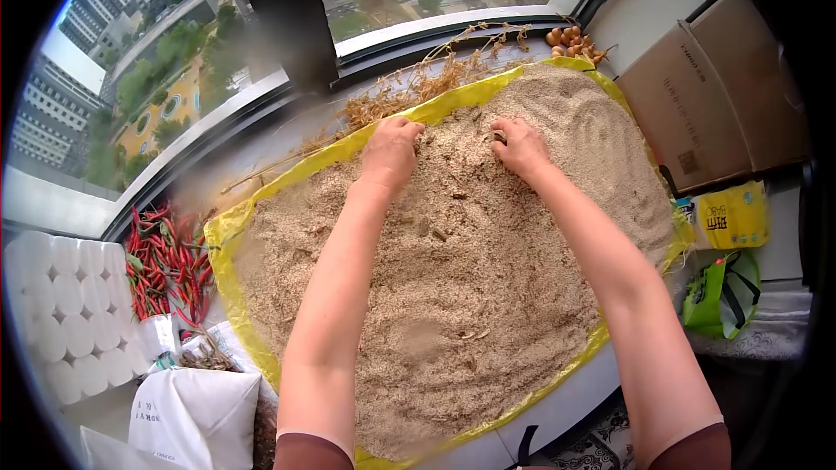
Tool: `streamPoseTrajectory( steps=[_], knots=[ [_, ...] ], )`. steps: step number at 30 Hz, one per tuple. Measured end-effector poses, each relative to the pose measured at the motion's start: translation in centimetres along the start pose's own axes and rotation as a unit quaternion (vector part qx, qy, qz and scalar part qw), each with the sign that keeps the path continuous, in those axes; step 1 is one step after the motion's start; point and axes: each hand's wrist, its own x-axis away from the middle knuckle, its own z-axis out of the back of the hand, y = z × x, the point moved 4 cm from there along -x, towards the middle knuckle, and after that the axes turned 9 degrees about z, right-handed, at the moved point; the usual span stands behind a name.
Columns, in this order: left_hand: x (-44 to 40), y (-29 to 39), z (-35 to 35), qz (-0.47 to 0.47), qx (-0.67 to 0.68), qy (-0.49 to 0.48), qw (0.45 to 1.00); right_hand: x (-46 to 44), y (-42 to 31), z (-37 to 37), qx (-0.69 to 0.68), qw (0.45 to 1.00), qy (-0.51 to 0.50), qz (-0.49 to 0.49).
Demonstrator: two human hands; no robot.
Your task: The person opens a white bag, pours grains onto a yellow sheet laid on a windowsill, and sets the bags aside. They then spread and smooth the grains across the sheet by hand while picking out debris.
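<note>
A thick layer of pale tan grain or seeds [488, 261] is spread over a yellow sheet [252, 206]. At its far side, my left hand [392, 155] has its fingers curled down at the grain's surface; whatever they pinch is hidden. To the right, my right hand [521, 148] is closed, with a small dark bit showing at its thumb and fingertips. Between and below the hands lie scattered dark bits of chaff [438, 232] on the grain. Both forearms reach across the layer from the near side.
Dried plant stalks [435, 78] and onion-like bulbs [575, 42] line the window side. Red chili peppers [165, 265], white paper rolls [74, 313] and a white bag [196, 418] sit left. A cardboard box [710, 96], yellow package [731, 216] and green bag [721, 296] stand right.
</note>
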Motion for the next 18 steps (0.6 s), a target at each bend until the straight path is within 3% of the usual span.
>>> streamPoseTrajectory(
  steps=[1,4,7,11,15,16,18],
  knots=[
    [-0.6,0.9,-1.1,-0.033,-0.013,-0.007,0.999,0.2,-0.4,0.0,0.001,1.0,-0.007,0.021],
    [-1.3,2.6,-1.5,0.015,-0.116,-0.117,0.986,0.6,-1.6,-0.9,-0.024,0.996,0.005,0.086],
    [0.3,2.6,0.1,0.033,-0.098,-0.237,0.966,2.3,-4.5,-0.7,-0.009,0.99,-0.005,0.141],
    [5.9,1.1,2.9,-0.004,-0.088,-0.18,0.98,6.2,-8.3,-0.9,-0.065,0.983,-0.055,0.163],
    [12.2,1.5,5.1,-0.031,-0.045,-0.141,0.989,13.0,-11.0,-1.9,-0.049,0.928,-0.034,0.369],
    [13.1,1.4,5.2,-0.039,-0.049,-0.139,0.988,13.6,-10.7,-1.7,-0.048,0.926,-0.053,0.372],
    [14.1,0.5,5.3,-0.028,-0.026,-0.106,0.994,11.2,-7.2,-1.6,-0.041,0.964,-0.002,0.264]
  ],
)
